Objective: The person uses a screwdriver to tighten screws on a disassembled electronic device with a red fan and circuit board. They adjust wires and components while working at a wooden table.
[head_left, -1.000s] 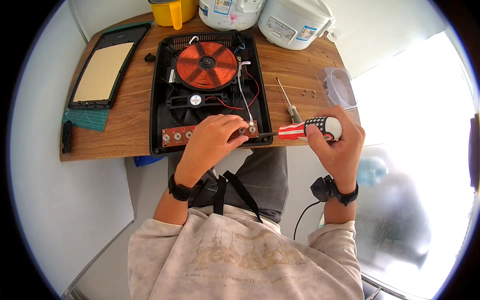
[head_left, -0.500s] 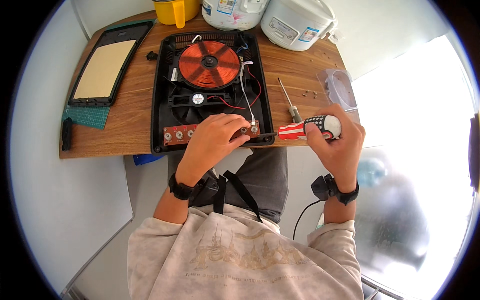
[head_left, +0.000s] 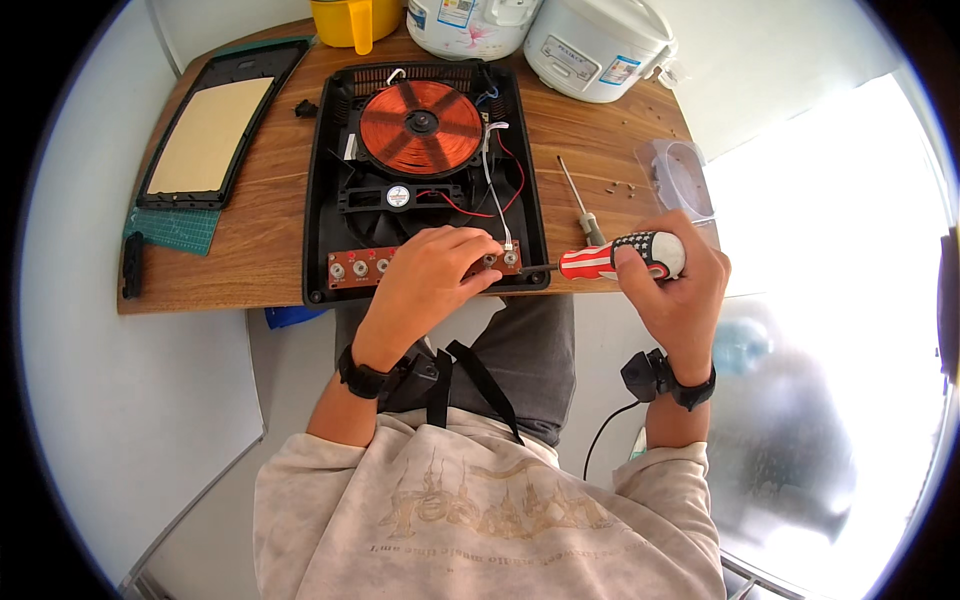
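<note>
Grey-handled screwdriver (head_left: pixel 589 226) lies right of the black housing (head_left: pixel 533 225). Along its near edge I see the studded brown board (head_left: pixel 349 270) — left hand (head_left: pixel 430 270) hides its middle, grip unclear; right hand (head_left: pixel 682 285) clasps a striped screwdriver (head_left: pixel 590 264).

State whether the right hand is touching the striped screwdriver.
Touching: the head view shows the right hand wrapped around the striped screwdriver at its handle, thumb pressed against the side.

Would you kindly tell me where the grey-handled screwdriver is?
In the head view, the grey-handled screwdriver lies on the table, right of the black housing, just beyond the red-striped screwdriver in the right hand.
</note>
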Tool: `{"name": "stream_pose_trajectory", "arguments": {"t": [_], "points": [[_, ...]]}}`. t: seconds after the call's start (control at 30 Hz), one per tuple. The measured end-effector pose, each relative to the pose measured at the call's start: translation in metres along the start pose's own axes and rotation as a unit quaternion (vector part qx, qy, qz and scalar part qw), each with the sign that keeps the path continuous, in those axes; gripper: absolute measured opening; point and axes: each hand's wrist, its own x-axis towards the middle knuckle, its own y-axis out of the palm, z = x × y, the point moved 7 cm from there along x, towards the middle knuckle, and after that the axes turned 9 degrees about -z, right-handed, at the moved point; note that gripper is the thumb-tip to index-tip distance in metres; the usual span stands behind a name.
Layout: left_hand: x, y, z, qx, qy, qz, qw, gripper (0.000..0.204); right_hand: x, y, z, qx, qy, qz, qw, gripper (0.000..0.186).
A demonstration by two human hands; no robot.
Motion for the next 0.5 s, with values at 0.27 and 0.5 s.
{"name": "stream_pose_trajectory", "arguments": {"t": [0.27,0.5], "points": [[0.000,0.001,0.000,-0.001,0.002,-0.004,1.000,0.026,0.003,0.004,0.011,-0.011,-0.020,0.027,0.999,0.028],[0.000,0.001,0.001,-0.010,0.006,-0.008,1.000,0.027,0.010,0.016,0.033,0.031,-0.075,0.076,0.994,0.036]]}}
